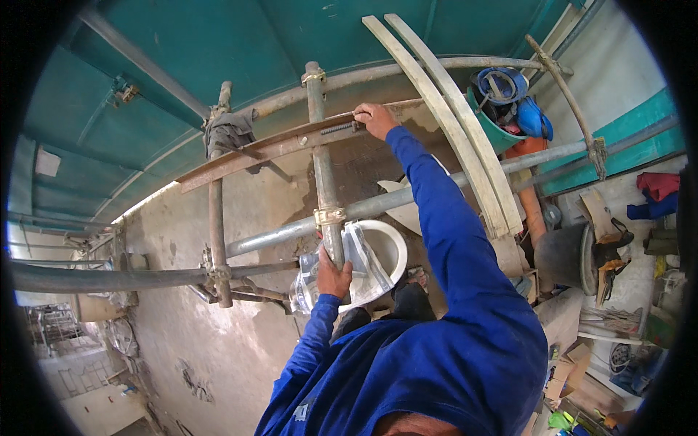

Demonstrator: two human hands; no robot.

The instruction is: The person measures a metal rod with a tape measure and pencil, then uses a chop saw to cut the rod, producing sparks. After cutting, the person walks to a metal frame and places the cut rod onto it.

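Note:
My left hand is closed round the near end of a short grey scaffold tube that points away from me. My right arm is stretched forward, and my right hand grips the right end of a long rusty angle bar. The bar lies across the short tube and slants down to the left. A short ribbed rod shows on the bar close to my right fingers; whether they touch it is hidden. A coupler joins the short tube to a long horizontal scaffold tube.
Two pale wooden strips lean across the tubes at right. Behind them hangs a green bucket with blue helmets. A grey cloth is draped at left. Below are a white basin and a black bucket. Green sheeting closes the far side.

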